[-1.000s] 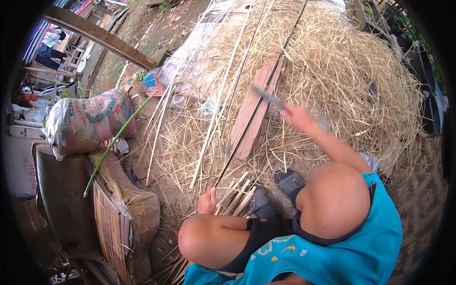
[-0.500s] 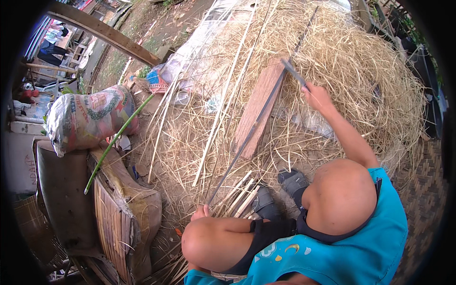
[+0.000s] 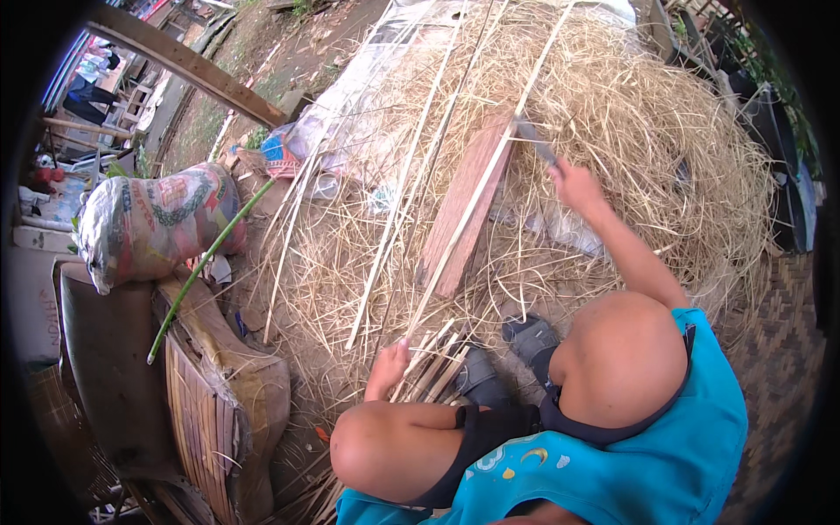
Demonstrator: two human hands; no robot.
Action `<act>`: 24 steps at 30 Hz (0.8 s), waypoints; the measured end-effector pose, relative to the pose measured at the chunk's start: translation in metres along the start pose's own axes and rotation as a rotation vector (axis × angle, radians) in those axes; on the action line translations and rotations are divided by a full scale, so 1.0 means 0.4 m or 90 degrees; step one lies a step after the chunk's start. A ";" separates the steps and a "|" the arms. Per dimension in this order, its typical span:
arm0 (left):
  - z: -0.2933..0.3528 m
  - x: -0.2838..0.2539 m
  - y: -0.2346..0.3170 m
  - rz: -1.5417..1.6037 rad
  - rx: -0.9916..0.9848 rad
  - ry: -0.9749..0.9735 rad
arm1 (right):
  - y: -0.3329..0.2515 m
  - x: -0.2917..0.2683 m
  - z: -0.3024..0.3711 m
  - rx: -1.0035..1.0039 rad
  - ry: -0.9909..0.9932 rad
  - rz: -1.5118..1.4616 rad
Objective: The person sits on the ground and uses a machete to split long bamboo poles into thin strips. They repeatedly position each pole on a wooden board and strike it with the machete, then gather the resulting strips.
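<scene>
My left hand, just beyond my left knee, is closed on the near end of a long pale bamboo strip. The strip runs away from me over a reddish wooden plank and across the shavings behind it. In my right hand is a knife, gripped by its handle. Its blade lies at the strip near the plank's far end; whether it touches is too small to tell. A bundle of short split sticks rests by my left foot.
A large heap of curly shavings spreads over a pale sheet ahead. More long strips lie left of the plank. At left are a stuffed sack, a green stick and a worn wooden seat. Woven matting is at right.
The strip over the plank showed a dark face before and now shows a pale one. My left hand has moved forward from beside the knee. The knife stays near the plank's far end.
</scene>
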State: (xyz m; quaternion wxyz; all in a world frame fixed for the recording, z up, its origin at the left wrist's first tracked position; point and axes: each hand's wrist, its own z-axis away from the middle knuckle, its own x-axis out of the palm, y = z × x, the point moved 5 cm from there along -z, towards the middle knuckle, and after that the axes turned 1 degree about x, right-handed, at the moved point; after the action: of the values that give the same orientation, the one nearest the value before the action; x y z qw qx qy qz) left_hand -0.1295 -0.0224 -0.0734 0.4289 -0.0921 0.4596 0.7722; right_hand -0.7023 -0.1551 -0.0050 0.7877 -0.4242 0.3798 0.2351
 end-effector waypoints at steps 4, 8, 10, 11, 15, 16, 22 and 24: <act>-0.116 0.031 0.236 0.227 -0.070 -0.104 | -0.118 0.235 0.224 -0.372 -0.110 0.148; 0.024 -0.020 0.051 0.308 -0.089 -0.085 | -0.148 0.220 0.210 -0.438 -0.058 0.152; -0.010 0.009 0.120 0.239 -0.114 -0.080 | -0.085 0.235 0.210 -0.335 -0.035 0.060; -0.054 0.018 0.139 0.243 -0.111 -0.087 | -0.101 0.278 0.243 -0.319 -0.090 -0.012; -0.089 0.040 0.107 0.159 0.044 -0.018 | -0.034 0.158 0.123 -0.343 0.023 0.129; -0.023 0.044 0.055 0.199 0.006 -0.034 | -0.044 0.141 0.109 -0.364 0.047 0.156; -0.077 0.023 0.203 0.225 -0.011 -0.050 | -0.021 0.129 0.083 -0.189 -0.004 0.060; -0.068 0.025 0.113 0.235 0.000 -0.066 | -0.002 0.091 0.062 -0.186 0.019 0.148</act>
State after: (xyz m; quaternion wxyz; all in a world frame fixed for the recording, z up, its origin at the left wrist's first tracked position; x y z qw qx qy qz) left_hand -0.1763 -0.0477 -0.0653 0.3035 0.0336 0.4458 0.8415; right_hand -0.6702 -0.1329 -0.0249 0.6794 -0.4909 0.3996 0.3713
